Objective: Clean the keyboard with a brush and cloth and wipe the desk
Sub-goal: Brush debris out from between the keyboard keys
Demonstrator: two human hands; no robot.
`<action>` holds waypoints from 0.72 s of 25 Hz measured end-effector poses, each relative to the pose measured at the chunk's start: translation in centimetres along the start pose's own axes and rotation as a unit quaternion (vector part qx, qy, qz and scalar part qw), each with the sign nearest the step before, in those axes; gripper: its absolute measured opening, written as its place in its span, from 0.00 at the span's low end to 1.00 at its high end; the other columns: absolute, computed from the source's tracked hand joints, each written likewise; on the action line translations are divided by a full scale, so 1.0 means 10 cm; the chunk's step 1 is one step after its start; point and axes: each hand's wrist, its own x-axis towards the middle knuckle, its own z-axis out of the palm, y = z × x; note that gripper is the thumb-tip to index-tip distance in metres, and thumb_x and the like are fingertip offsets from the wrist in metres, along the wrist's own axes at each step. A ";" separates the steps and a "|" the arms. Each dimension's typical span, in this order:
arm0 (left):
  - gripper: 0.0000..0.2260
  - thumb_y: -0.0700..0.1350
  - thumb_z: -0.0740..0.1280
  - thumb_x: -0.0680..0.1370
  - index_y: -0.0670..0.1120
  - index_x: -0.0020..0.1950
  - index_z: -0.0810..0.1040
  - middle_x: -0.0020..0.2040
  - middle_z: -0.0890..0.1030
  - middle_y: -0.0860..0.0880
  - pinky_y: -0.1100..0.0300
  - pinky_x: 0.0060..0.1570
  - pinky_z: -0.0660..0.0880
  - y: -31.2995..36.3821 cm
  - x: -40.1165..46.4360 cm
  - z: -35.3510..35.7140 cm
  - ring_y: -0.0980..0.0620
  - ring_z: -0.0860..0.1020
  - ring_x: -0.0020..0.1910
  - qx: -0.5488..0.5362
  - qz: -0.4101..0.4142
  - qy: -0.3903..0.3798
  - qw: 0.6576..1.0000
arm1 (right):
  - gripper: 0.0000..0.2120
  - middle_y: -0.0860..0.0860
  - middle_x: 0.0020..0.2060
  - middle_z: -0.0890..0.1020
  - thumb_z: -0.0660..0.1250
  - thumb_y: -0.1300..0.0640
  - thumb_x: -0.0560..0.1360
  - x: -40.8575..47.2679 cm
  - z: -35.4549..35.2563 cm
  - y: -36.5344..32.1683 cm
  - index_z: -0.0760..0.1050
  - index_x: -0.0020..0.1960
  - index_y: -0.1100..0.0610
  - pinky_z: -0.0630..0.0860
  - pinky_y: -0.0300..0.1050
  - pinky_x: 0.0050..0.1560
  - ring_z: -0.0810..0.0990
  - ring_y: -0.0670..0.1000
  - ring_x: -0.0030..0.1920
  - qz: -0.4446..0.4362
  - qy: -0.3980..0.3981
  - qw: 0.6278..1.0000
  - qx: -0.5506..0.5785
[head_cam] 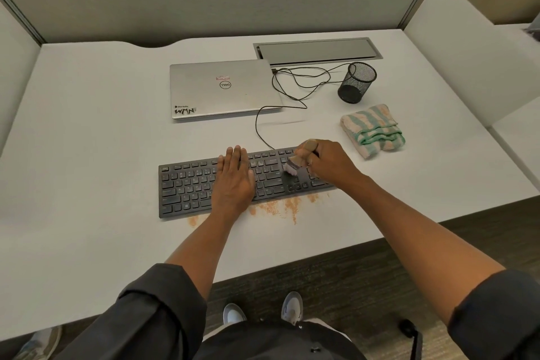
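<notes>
Over keyboard right end: brush pinched in right-hand fingers.

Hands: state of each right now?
Left hand: open, flat on the keyboard.
Right hand: gripping the brush, bristles on the keys.

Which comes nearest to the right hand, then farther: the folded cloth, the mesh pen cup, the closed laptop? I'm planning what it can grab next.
From the right hand, in the head view:
1. Folded striped cloth, just to its right on the desk.
2. Mesh pen cup, behind the cloth, farther back right.
3. Closed laptop, back and to the left, beyond the keyboard cable.
</notes>
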 end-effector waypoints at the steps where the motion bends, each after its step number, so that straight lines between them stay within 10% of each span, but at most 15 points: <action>1: 0.27 0.50 0.47 0.86 0.42 0.83 0.46 0.83 0.47 0.43 0.50 0.80 0.39 0.00 0.00 0.00 0.47 0.43 0.82 0.001 -0.001 0.000 1.000 | 0.10 0.40 0.35 0.82 0.64 0.58 0.79 -0.01 0.02 -0.02 0.82 0.44 0.55 0.71 0.28 0.38 0.78 0.36 0.35 0.000 0.007 1.000 -0.013; 18: 0.27 0.50 0.46 0.86 0.42 0.83 0.44 0.83 0.46 0.43 0.51 0.80 0.37 0.01 -0.02 -0.03 0.47 0.41 0.82 0.001 0.001 -0.002 1.000 | 0.12 0.49 0.35 0.85 0.60 0.59 0.79 -0.42 0.05 -0.03 0.81 0.44 0.58 0.82 0.49 0.42 0.83 0.49 0.36 0.030 0.004 0.999 -0.010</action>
